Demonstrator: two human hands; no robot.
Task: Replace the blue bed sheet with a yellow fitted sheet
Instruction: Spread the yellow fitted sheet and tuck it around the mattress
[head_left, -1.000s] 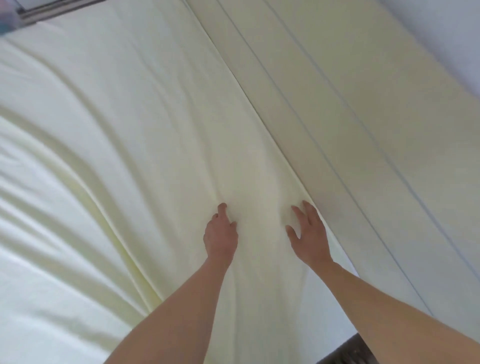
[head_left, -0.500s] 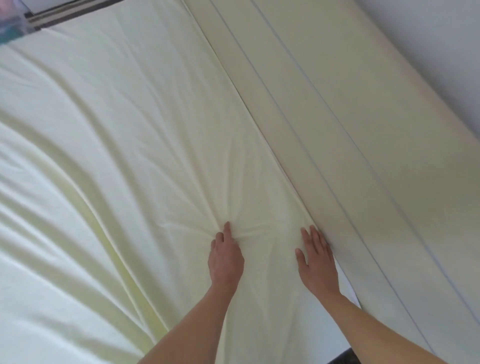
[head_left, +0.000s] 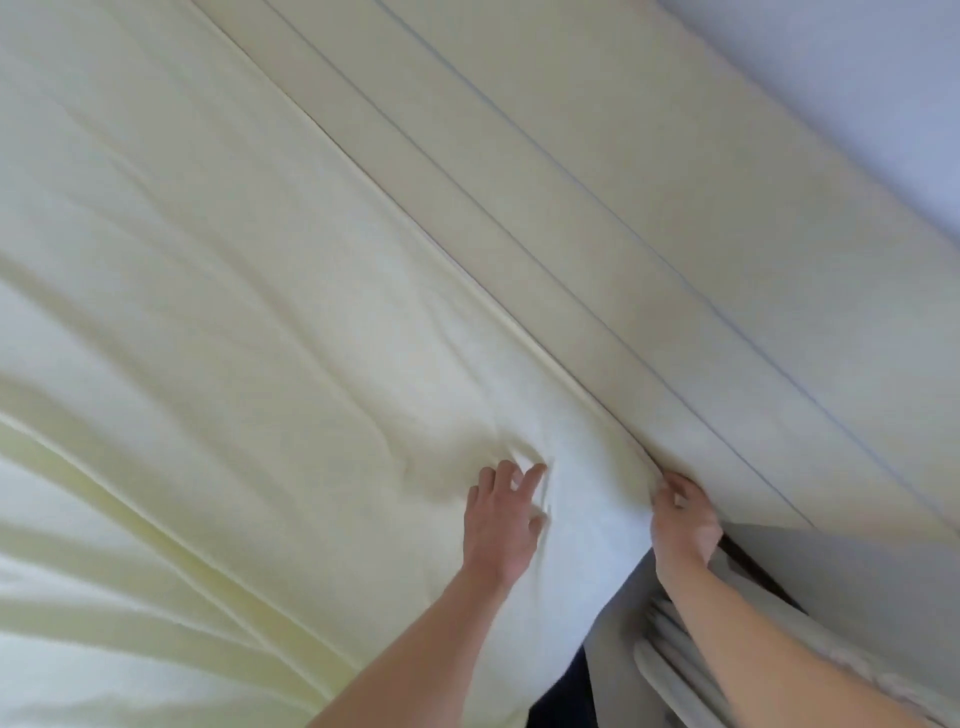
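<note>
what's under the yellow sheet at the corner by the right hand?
A grey mattress edge shows below the yellow sheet, where the right hand grips the hem beside the headboard. The left hand presses on top. The rest of the mattress is covered.

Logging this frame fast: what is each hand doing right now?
Left hand: open, fingers pressing on the yellow sheet.
Right hand: fingers curled at the sheet's edge; grip cannot be told.

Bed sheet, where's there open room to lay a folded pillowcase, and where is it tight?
Most of the yellow sheet lies open, from the left hand out to the picture's left edge, though creased. It is tight along the seam where the sheet meets the padded headboard: the right hand grips the sheet's edge there, at the mattress corner.
</note>
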